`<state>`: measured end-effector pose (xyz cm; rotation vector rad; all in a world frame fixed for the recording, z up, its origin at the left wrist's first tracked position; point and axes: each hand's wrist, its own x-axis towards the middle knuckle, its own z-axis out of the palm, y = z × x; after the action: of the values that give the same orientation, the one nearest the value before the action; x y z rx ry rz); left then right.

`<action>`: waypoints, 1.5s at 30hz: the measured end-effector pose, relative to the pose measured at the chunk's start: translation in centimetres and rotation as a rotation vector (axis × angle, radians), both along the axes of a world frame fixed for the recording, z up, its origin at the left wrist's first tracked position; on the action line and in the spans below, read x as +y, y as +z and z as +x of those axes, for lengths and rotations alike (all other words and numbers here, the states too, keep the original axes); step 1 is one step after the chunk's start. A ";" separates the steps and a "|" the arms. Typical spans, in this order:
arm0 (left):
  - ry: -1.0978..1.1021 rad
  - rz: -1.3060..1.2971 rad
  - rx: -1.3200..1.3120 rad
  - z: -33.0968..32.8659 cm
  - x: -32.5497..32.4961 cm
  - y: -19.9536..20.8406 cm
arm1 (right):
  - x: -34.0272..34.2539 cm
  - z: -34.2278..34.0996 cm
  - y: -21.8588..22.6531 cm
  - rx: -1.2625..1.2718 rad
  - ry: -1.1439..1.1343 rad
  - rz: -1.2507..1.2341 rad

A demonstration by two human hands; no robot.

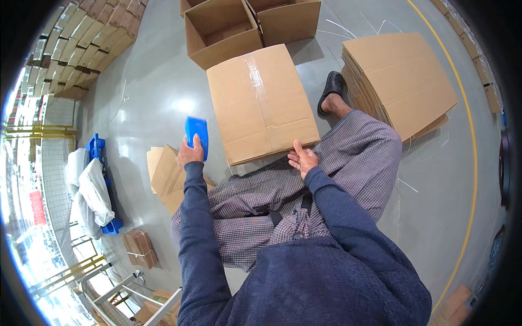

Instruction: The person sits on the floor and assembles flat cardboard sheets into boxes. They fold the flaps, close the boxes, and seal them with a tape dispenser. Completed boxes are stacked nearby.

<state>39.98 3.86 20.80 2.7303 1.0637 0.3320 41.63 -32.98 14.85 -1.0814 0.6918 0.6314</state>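
Observation:
My left hand (190,152) is closed around a blue plastic tool (197,133) that looks like a tape dispenser, held just left of a closed cardboard box (261,108). A short strip of clear tape (254,73) lies across the far part of the box's top seam. At the near right edge of this box is my right hand (302,160), its fingers curled and one digit reaching up onto the edge. The box stands on the floor in front of my legs. What the palm side of my right hand touches is partly hidden.
Open cardboard boxes (220,24) stand beyond the closed one. A stack of flattened cartons (402,81) is to the right, beside my shoe (333,87). Loose cardboard pieces (168,176) lie at left. Farther left are white bags (95,190) and a stepladder (128,290).

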 end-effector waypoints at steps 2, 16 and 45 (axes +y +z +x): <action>-0.187 -0.072 -0.246 1.3 -1.6 2.3 | -0.2 -0.8 0.2 0.026 0.102 0.028; -0.854 0.154 -0.249 5.4 -15.7 2.5 | -0.3 2.0 7.4 -1.213 0.645 -0.717; -0.320 -0.288 -0.116 -5.7 -9.2 -4.7 | -7.9 5.3 1.6 -1.249 0.585 -1.157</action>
<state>34.29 -5.38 16.07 2.5294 0.5791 0.2589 46.90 -40.85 16.47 -2.4366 -0.5091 -0.1500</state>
